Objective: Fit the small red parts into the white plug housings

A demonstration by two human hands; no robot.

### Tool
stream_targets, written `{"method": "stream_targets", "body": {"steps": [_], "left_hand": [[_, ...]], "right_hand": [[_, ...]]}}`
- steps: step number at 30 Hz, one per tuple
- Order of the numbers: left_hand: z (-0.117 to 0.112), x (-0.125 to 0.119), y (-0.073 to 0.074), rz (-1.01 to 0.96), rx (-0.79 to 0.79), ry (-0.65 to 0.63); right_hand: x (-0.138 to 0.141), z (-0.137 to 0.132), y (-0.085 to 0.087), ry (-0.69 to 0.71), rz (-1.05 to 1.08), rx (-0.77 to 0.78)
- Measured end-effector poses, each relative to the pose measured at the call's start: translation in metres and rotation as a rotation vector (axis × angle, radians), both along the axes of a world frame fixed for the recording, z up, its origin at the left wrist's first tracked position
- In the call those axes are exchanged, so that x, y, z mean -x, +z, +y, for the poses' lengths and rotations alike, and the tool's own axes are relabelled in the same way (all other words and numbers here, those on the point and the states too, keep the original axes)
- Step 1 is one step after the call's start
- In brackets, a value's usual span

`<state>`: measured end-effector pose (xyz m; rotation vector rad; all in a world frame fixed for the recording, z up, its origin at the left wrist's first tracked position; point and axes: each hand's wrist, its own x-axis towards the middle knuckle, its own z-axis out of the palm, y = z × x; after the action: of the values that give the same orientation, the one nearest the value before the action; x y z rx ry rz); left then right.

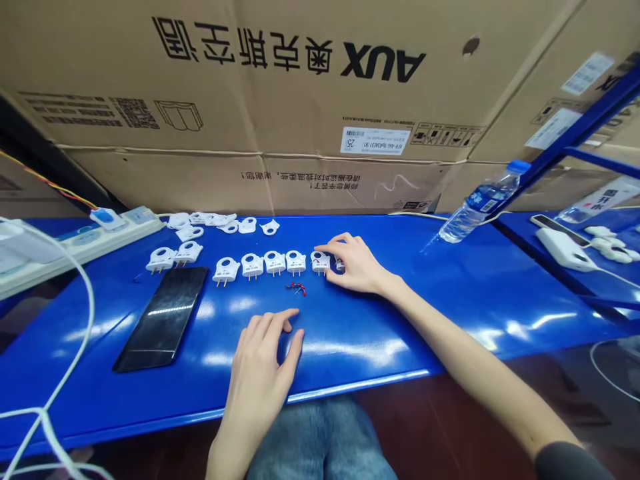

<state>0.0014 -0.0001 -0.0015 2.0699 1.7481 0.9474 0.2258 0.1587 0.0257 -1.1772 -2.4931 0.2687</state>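
Note:
My right hand [353,265] has its thumb and index finger around a white two-pin plug [320,261] with a ring-shaped top. Another white plug [340,263] is partly hidden behind that hand. To the left, several similar plugs [275,262] lie in a row, their metal pins toward me. A few tiny red and dark pieces [297,288] with thin leads lie just in front of the row; their kind is too small to tell. My left hand [263,363] holds nothing over the blue tabletop [380,333], thumb and index finger apart, near the red pieces.
More white plug parts [220,221] lie scattered at the back. A black phone [163,319] rests on the left, near a power strip [85,250] and loose white cable [83,340]. A water bottle [473,207] leans at right. Behind stands a large cardboard box [280,107].

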Motion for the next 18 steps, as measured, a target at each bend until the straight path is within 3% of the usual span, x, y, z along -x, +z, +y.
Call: {"method": "stream_targets", "body": {"steps": [7, 13, 18], "left_hand": [[0.000, -0.001, 0.003, -0.005, 0.011, 0.013], [0.000, -0.001, 0.002, -0.010, 0.019, 0.007], [0.000, -0.001, 0.002, -0.012, 0.010, 0.005]], "right_hand": [[0.003, -0.006, 0.007, 0.030, 0.022, -0.047], [0.027, -0.018, 0.004, 0.060, -0.028, -0.132], [0.044, -0.008, 0.004, 0.079, -0.052, -0.098]]}}
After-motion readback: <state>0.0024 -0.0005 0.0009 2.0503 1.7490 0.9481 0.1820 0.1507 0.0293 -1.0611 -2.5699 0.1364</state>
